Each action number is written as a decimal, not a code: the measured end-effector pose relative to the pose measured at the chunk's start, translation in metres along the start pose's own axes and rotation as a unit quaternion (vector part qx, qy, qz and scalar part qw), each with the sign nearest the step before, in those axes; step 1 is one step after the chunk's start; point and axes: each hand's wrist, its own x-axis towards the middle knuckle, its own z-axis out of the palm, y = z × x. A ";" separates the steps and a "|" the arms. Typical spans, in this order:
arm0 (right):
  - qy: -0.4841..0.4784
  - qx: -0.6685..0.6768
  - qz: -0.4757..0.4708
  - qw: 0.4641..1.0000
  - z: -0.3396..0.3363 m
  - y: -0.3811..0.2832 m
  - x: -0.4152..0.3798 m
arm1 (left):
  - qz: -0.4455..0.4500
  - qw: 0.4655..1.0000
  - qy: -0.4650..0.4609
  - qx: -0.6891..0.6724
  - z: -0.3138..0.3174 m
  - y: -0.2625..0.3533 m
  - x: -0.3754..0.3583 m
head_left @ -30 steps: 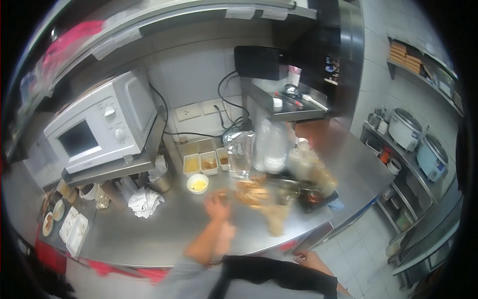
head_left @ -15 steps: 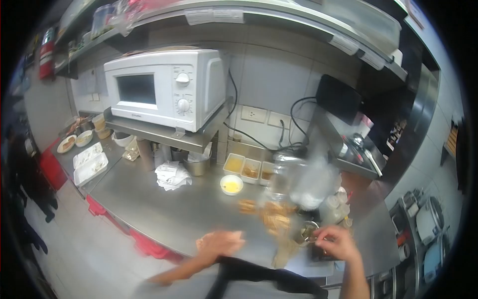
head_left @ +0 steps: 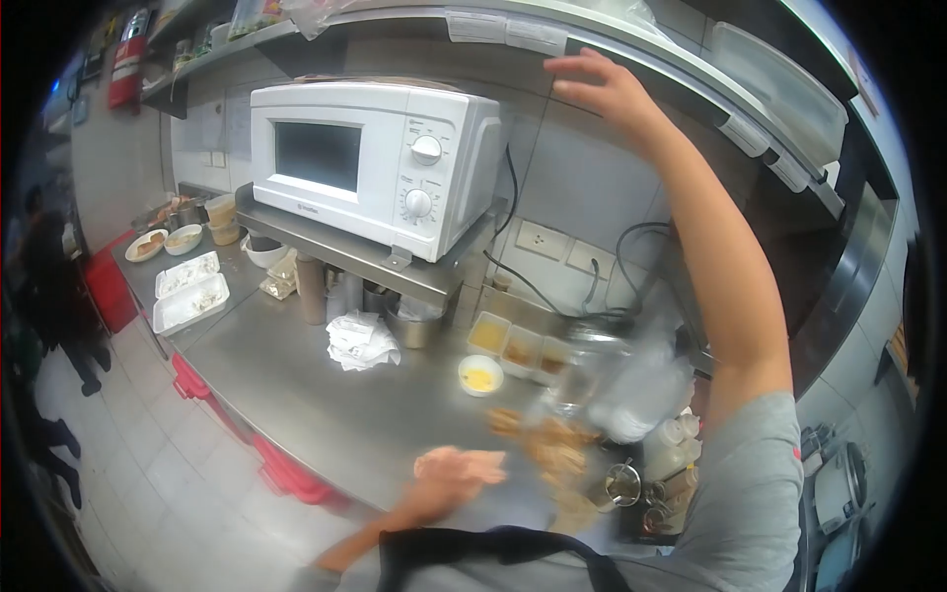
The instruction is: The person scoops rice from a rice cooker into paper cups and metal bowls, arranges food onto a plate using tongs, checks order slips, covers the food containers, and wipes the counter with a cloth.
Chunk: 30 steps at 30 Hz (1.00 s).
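Right hand (head_left: 602, 94) up at the shelf (head_left: 691, 74), left hand (head_left: 459, 466) low over the counter (head_left: 326, 395)

Right hand is open, fingers spread, holding nothing, just under the shelf edge; nothing taken down yet. Left hand is blurred, grip unclear, food (head_left: 552, 449) just right of it. Shelf labels (head_left: 508, 30) left of the right hand and the microwave (head_left: 370, 158) badge are unreadable.

My steel counter (head_left: 326, 395) runs from the left of the frame to the lower right. On it, at centre, lie a crumpled white paper (head_left: 360, 340) and a small bowl of yellow sauce (head_left: 480, 375). Three square tubs (head_left: 518, 342) sit behind the bowl. At far left lie two white trays (head_left: 189, 291). A raised steel shelf (head_left: 365, 252) carries my microwave (head_left: 370, 158).
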 end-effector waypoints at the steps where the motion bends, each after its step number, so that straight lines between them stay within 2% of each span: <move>1: 0.031 0.014 0.008 0.999 0.010 0.013 0.017 | 0.010 1.000 0.023 -0.003 0.009 -0.004 -0.002; 2: 0.061 0.027 0.016 0.998 0.020 0.022 0.027 | 0.020 0.999 0.046 -0.007 0.015 -0.007 -0.004; 5: 0.167 0.004 0.111 0.980 0.038 0.027 0.040 | 0.008 0.999 0.035 -0.026 0.012 -0.007 -0.003; 8: 0.194 0.106 0.143 0.965 0.044 0.035 0.047 | 0.023 0.998 0.062 -0.017 0.022 -0.013 -0.003; 12: 0.202 0.101 0.133 0.965 0.046 0.041 0.048 | 0.045 0.993 0.106 0.007 0.046 -0.025 -0.005; 30: 0.195 0.001 0.144 0.970 0.044 0.031 0.047 | 0.050 0.995 0.086 -0.007 0.044 -0.026 -0.005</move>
